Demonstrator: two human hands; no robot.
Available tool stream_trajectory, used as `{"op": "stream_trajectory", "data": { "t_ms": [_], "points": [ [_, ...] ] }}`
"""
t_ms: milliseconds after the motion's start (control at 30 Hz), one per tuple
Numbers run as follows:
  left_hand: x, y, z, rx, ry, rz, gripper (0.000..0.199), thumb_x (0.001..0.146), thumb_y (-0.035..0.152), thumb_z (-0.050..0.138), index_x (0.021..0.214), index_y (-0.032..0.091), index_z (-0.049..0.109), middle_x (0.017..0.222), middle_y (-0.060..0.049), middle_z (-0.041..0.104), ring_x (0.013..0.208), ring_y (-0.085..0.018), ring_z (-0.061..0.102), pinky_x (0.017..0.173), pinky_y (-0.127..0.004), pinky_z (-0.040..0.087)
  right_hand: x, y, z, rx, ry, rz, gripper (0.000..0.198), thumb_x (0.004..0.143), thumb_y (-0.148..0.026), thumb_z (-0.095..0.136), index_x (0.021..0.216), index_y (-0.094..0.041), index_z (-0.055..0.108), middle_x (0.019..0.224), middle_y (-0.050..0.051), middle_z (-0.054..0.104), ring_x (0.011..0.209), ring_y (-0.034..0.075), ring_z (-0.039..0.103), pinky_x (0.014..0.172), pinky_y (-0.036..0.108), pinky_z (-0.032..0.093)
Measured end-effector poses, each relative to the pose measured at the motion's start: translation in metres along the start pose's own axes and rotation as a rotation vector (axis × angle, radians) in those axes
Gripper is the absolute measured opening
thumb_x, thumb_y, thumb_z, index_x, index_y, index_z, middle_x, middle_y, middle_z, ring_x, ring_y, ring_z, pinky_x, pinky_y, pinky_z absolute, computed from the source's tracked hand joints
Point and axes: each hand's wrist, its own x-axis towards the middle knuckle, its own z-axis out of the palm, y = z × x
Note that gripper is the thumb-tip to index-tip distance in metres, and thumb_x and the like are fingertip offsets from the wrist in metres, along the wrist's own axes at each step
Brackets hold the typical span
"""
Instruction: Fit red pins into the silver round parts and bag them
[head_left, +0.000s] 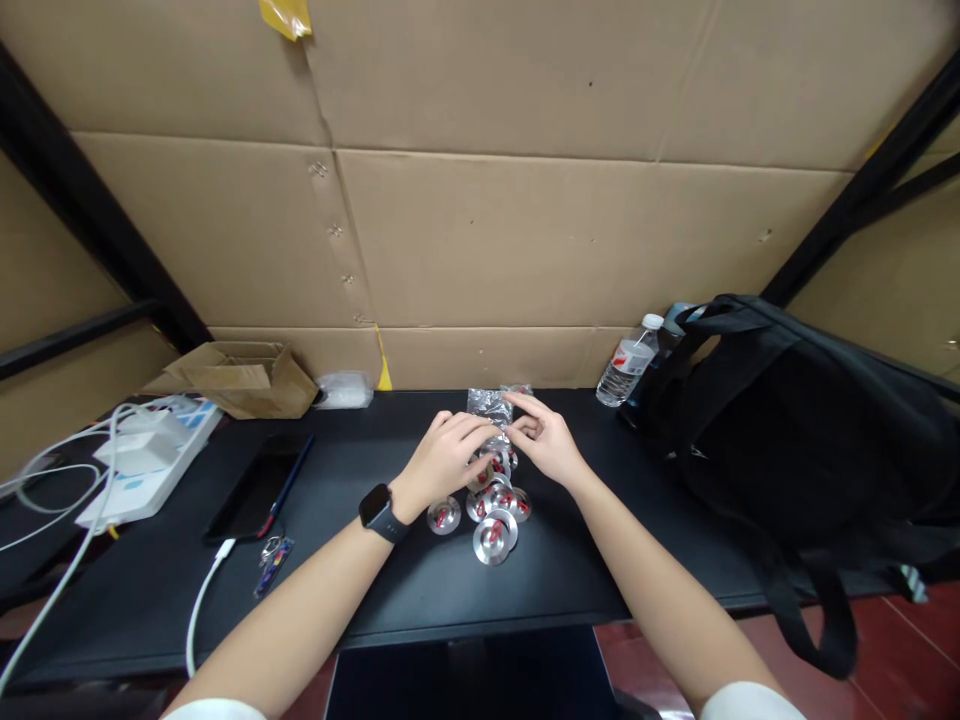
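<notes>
A small clear plastic bag [489,404] lies toward the back of the black table, its near end between my hands. My left hand [448,458], with a dark watch on its wrist, is closed in a pinch at the bag's near edge. From the other side my right hand [550,443] pinches the same edge with its thumb and bent fingers; one finger reaches out over the bag. Below them lie several shiny round metal discs with red markings, some overlapping: one disc [491,540] is nearest me, and another disc [444,515] sits apart under my left wrist.
On the left are a white power strip [154,462] with cables, a brown paper bag [259,385], a dark tablet [255,490] and a keyring [274,562]. A water bottle [628,368] and a large black backpack [795,440] stand on the right. Cardboard [480,240] walls the back.
</notes>
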Motion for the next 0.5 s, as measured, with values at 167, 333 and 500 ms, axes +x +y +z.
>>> {"op": "stream_trajectory", "data": {
  "t_ms": [167,333,500],
  "points": [
    [-0.002,-0.008,0.008,0.068,0.048,0.036,0.022,0.098,0.015,0.052,0.109,0.024,0.069,0.11,-0.005,0.074,0.099,-0.02,0.063,0.083,-0.039,0.037,-0.002,-0.001,0.005,0.081,-0.058,-0.015,0.057,0.082,-0.032,0.076,0.137,-0.03,0.059,0.149,0.013,0.044,0.075,0.011,0.069,0.065,0.028,0.059],
    [-0.006,-0.045,-0.015,0.129,0.141,-0.137,0.022,0.097,0.015,0.052,0.101,0.026,0.071,0.111,-0.003,0.075,0.102,-0.02,0.064,0.09,-0.042,0.033,-0.003,-0.007,0.006,0.029,-0.033,-0.005,0.045,0.085,-0.034,0.073,0.128,-0.028,0.06,0.143,0.011,0.044,0.075,0.01,0.066,0.061,0.025,0.057],
    [-0.039,-0.114,-0.06,0.303,0.303,-0.647,0.02,0.095,0.024,0.052,0.1,0.024,0.071,0.115,-0.007,0.074,0.112,-0.028,0.061,0.1,-0.047,0.024,-0.003,-0.012,0.004,-0.018,-0.036,0.029,0.041,0.086,-0.035,0.071,0.125,-0.026,0.06,0.14,0.011,0.045,0.077,0.012,0.067,0.059,0.025,0.056]
  ]
}}
